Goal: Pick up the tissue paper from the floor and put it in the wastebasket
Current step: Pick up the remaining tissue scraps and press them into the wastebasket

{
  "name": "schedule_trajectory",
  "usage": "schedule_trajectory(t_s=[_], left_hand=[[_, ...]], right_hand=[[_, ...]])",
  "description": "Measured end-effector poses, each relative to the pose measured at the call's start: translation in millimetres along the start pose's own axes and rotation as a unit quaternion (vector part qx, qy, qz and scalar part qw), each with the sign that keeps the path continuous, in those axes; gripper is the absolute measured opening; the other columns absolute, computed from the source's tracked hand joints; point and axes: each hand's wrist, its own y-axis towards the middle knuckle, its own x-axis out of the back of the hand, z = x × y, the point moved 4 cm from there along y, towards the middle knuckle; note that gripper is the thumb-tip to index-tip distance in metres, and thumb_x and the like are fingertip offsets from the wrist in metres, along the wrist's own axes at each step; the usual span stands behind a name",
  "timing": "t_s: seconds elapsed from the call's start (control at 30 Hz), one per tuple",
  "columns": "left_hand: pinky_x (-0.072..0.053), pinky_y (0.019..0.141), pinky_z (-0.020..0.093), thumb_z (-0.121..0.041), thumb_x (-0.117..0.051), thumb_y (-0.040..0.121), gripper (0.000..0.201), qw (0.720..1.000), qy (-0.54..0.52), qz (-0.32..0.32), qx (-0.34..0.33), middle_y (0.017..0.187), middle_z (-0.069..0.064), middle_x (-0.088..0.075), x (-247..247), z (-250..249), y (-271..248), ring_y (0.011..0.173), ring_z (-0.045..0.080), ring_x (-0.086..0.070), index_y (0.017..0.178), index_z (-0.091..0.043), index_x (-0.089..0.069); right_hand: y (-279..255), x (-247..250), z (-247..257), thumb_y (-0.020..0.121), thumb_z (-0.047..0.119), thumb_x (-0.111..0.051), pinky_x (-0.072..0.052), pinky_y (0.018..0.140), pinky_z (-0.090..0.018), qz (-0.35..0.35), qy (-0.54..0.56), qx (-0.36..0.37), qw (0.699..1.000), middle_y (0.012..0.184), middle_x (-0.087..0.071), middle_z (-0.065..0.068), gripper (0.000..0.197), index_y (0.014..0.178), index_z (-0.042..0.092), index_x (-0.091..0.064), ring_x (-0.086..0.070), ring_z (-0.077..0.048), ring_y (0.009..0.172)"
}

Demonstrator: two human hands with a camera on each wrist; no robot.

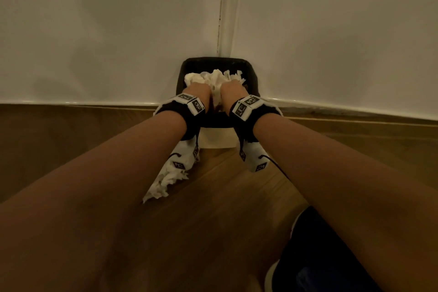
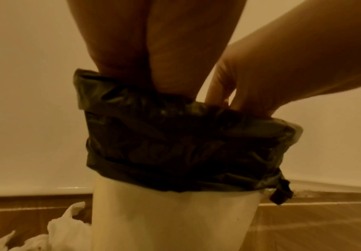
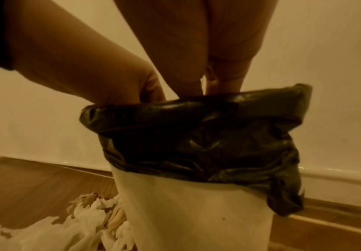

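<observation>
- Tissue paper (image 1: 166, 182) is seen in two lots: a loose heap left on the wood floor (image 1: 225, 197) just beside the wastebasket's left side, under the left forearm, and a crumpled wad (image 1: 215, 78) down inside the bin's mouth.
- A dark shoe (image 1: 315, 256) is parked at the near right, on the floor.
- Both wrists are strapped with black bands carrying tagged white blocks, and a thin cord is hung off the right one.
- The left hand (image 1: 198, 91) and right hand (image 1: 233, 90) are pushed side by side into the wastebasket (image 1: 216, 140), on top of the wad. Fingers are buried in the paper or hidden behind the liner, so whether they're spread or pinching can't be told.
- The bin's rim is wrapped in a black liner (image 2: 175, 144), folded over the outside, pretty crumpled.
- The bin is tucked into a corner, so it's boxed in by white walls (image 1: 94, 31) behind and to the sides; open floor is only found on the near side.
</observation>
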Motion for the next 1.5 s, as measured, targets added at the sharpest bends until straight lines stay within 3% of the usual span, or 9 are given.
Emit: schedule_trajectory(t_s=[0.13,0.2,0.4,0.5,0.63,0.9,1.2,1.33,1.5], left_hand=[[-0.036,0.104,0.033,-0.032,-0.055,0.093,0.05,0.993,0.026,0.11,0.039,0.14,0.011,-0.044,6,-5,7,0.128,0.026,-0.044,0.136,-0.01,-0.044],[-0.035,0.105,0.034,-0.032,-0.052,0.094,0.054,0.993,0.003,0.111,0.033,0.143,0.012,-0.041,8,-4,5,0.13,0.026,-0.042,0.141,-0.012,-0.035],[-0.041,0.098,0.034,-0.01,-0.033,0.097,0.039,0.983,-0.153,-0.057,-0.082,0.132,0.011,-0.054,13,19,-50,0.118,0.027,-0.052,0.133,-0.016,-0.048],[-0.037,0.099,0.031,-0.005,-0.036,0.095,0.04,0.971,-0.173,-0.115,-0.117,0.132,0.009,-0.051,13,35,-81,0.12,0.025,-0.049,0.131,-0.015,-0.05],[-0.039,0.093,0.029,-0.004,-0.038,0.095,0.038,0.963,-0.198,-0.156,-0.098,0.123,0.011,-0.052,6,74,-122,0.11,0.025,-0.053,0.128,-0.013,-0.053],[-0.039,0.093,0.032,-0.012,-0.045,0.094,0.032,0.97,-0.2,-0.141,0.002,0.121,0.01,-0.054,-27,155,-179,0.111,0.026,-0.052,0.124,-0.014,-0.057],[-0.043,0.087,0.038,-0.004,-0.042,0.092,0.031,0.929,-0.232,-0.115,0.265,0.122,0.015,-0.05,-123,252,-263,0.107,0.033,-0.052,0.121,-0.007,-0.055],[-0.045,0.084,0.037,-0.008,-0.043,0.092,0.032,0.929,-0.209,-0.065,0.298,0.121,0.01,-0.049,-168,268,-304,0.105,0.029,-0.051,0.121,-0.015,-0.055],[-0.044,0.091,0.039,-0.04,-0.05,0.09,0.043,0.937,-0.151,-0.033,0.312,0.13,0.005,-0.039,-197,251,-321,0.115,0.026,-0.042,0.131,-0.031,-0.045]], right_hand=[[-12,-7,-12,0.099,0.018,-0.042,-0.007,0.115,-0.034,0.013,0.044,-0.007,0.999,0.154,-0.006,-0.022,0.062,0.145,-0.005,-0.007,-0.006,-0.031,0.145],[-15,0,-12,0.098,0.022,-0.045,-0.009,0.116,-0.039,-0.002,0.045,0.006,0.999,0.154,-0.008,-0.024,0.068,0.147,-0.001,-0.003,-0.011,-0.033,0.144],[-37,-1,-20,0.095,0.015,-0.044,-0.045,0.092,-0.037,-0.033,0.098,0.026,0.994,0.122,-0.059,-0.019,0.03,0.118,0.0,-0.058,-0.056,-0.034,0.112],[-51,-3,-22,0.091,0.012,-0.051,-0.041,0.103,-0.04,-0.045,0.114,0.002,0.992,0.135,-0.049,-0.017,0.041,0.132,0.005,-0.049,-0.047,-0.034,0.124],[-78,4,-13,0.085,0.01,-0.058,-0.011,0.119,-0.041,-0.154,0.14,0.012,0.978,0.155,-0.017,-0.012,0.064,0.144,0.008,-0.032,-0.011,-0.03,0.144],[-125,10,61,0.08,0.002,-0.054,-0.033,0.102,-0.041,-0.334,0.201,0.082,0.917,0.119,-0.05,-0.008,0.032,0.106,0.017,-0.065,-0.039,-0.029,0.117],[-130,-32,176,0.085,0.0,-0.046,-0.034,0.096,-0.03,-0.221,0.229,0.203,0.926,0.114,-0.056,-0.004,0.03,0.102,0.016,-0.065,-0.042,-0.024,0.115],[-130,-53,213,0.088,-0.001,-0.042,-0.034,0.101,-0.032,-0.141,0.256,0.208,0.933,0.122,-0.053,-0.005,0.031,0.104,0.016,-0.063,-0.038,-0.024,0.124],[-131,-83,248,0.091,-0.001,-0.035,-0.042,0.094,-0.035,-0.032,0.238,0.227,0.944,0.125,-0.05,-0.009,0.036,0.112,0.017,-0.059,-0.043,-0.025,0.121]])
